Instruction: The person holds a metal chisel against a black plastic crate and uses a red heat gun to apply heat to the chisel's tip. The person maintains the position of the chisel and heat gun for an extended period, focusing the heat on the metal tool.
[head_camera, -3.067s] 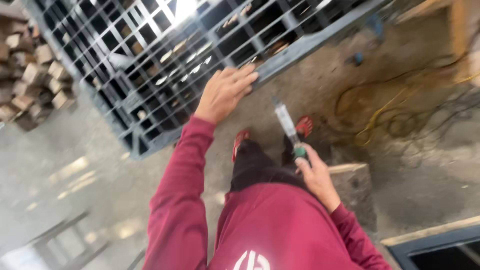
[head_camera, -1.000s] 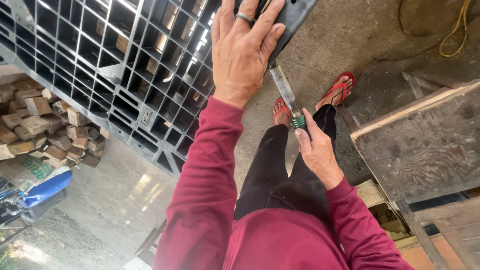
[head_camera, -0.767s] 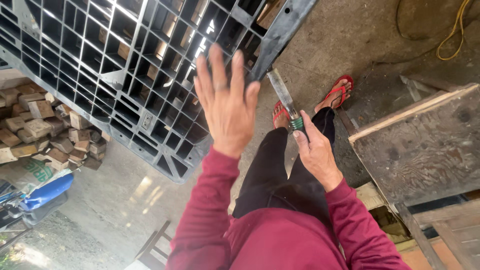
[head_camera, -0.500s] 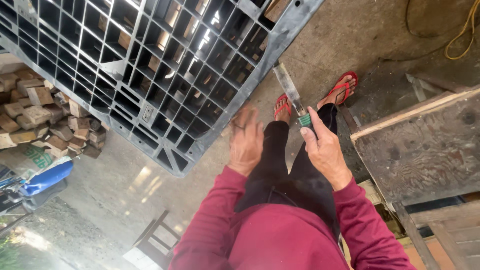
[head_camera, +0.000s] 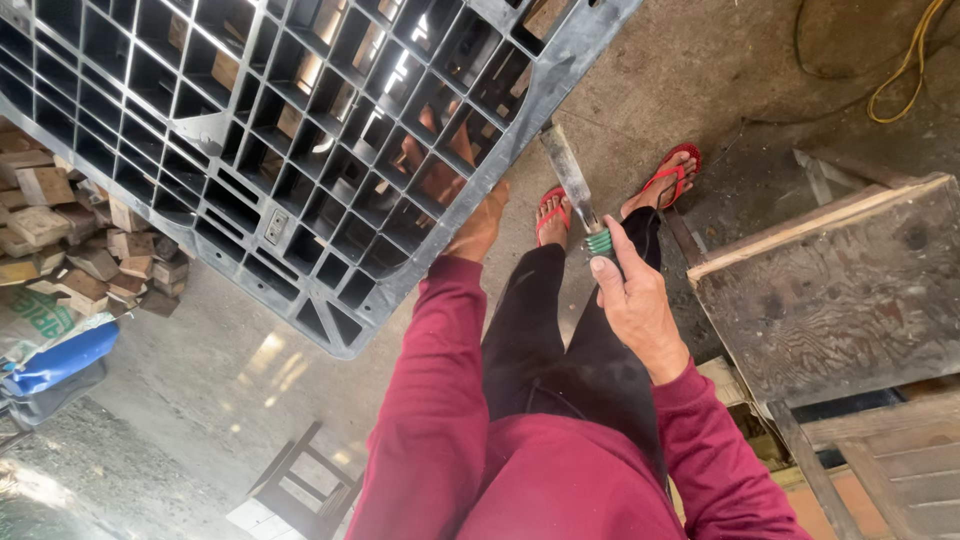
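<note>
A large grey plastic grid pallet (head_camera: 250, 120) stands tilted over the concrete floor, filling the upper left. My left hand (head_camera: 482, 222) reaches beneath its lower edge; the fingers show through the grid openings and grip it from behind. My right hand (head_camera: 632, 300) is closed around the green handle of a flat metal chisel (head_camera: 568, 175). The blade points up and its tip meets the pallet's right edge. Below, my feet wear red sandals (head_camera: 672, 175).
A weathered wooden board on a frame (head_camera: 850, 290) lies at the right. At the left is a pile of wood blocks (head_camera: 70, 240), with a blue sack (head_camera: 55, 360) below it. A yellow cable (head_camera: 905, 70) lies top right. A small stool (head_camera: 295, 490) stands at the bottom.
My left hand left the pallet's top face, dropped toward my leg, then went under the pallet's lower edge. The right hand with the chisel stayed nearly still.
</note>
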